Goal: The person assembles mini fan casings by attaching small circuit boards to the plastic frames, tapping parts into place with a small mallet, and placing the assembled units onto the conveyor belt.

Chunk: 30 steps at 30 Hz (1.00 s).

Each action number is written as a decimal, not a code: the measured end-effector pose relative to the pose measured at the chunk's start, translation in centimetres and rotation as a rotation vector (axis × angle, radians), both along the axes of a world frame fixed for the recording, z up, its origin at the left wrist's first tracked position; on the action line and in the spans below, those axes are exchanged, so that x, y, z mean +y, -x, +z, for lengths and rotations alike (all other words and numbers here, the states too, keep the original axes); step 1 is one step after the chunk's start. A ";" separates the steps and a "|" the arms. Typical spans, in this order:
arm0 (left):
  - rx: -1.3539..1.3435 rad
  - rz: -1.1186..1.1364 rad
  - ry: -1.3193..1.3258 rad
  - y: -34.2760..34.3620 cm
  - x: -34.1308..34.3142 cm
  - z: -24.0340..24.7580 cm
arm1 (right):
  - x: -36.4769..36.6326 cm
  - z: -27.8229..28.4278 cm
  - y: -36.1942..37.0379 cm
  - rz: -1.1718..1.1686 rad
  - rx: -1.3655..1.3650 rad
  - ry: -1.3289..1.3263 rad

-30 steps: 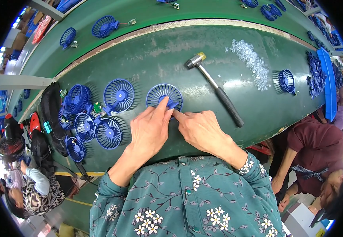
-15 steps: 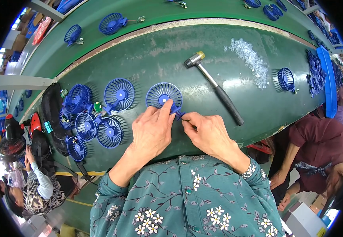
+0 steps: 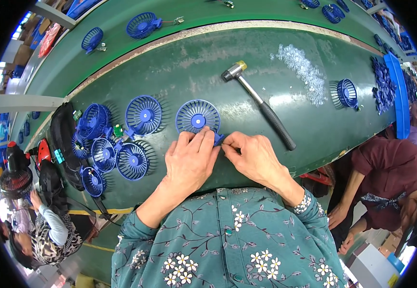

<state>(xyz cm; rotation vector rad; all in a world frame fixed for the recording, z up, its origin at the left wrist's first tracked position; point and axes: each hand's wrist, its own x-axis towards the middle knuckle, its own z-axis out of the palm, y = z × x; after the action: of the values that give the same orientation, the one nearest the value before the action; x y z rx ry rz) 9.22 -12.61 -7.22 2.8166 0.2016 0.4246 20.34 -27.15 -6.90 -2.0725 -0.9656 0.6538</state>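
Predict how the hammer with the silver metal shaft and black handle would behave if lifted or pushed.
The hammer would probably feel head-heavy: its thick yellow-tipped head sits at one end. It should stay stiff, as its silver shaft looks straight and metallic. Pushed, it may swivel rather than roll, since the head lies crosswise to the black handle.

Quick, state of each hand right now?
Left hand: fingers laid over the near edge of the blue fan guard; grip cannot be told.
Right hand: closed, fingers pinching the small blue tab beside the guard's near edge.
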 end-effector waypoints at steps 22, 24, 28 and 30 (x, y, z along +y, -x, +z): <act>-0.263 -0.051 -0.128 -0.8 0.1 -3.2 | -0.2 0.2 -0.9 0.013 -0.018 0.022; -0.281 -0.076 -0.101 -1.0 0.2 -3.3 | -0.3 0.4 -0.9 -0.013 -0.052 -0.011; -0.264 -0.096 -0.060 -0.5 0.5 -3.1 | -0.1 -0.6 -0.7 0.103 -0.224 0.017; -0.255 -0.113 -0.024 -0.6 0.6 -2.4 | -0.2 -1.1 -0.6 0.116 -0.255 -0.014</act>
<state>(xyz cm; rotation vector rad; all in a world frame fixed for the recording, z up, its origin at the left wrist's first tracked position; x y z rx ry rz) 9.78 -12.02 -9.67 2.7450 -0.0162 0.7557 20.92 -27.31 -7.96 -2.1346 -1.2374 0.4453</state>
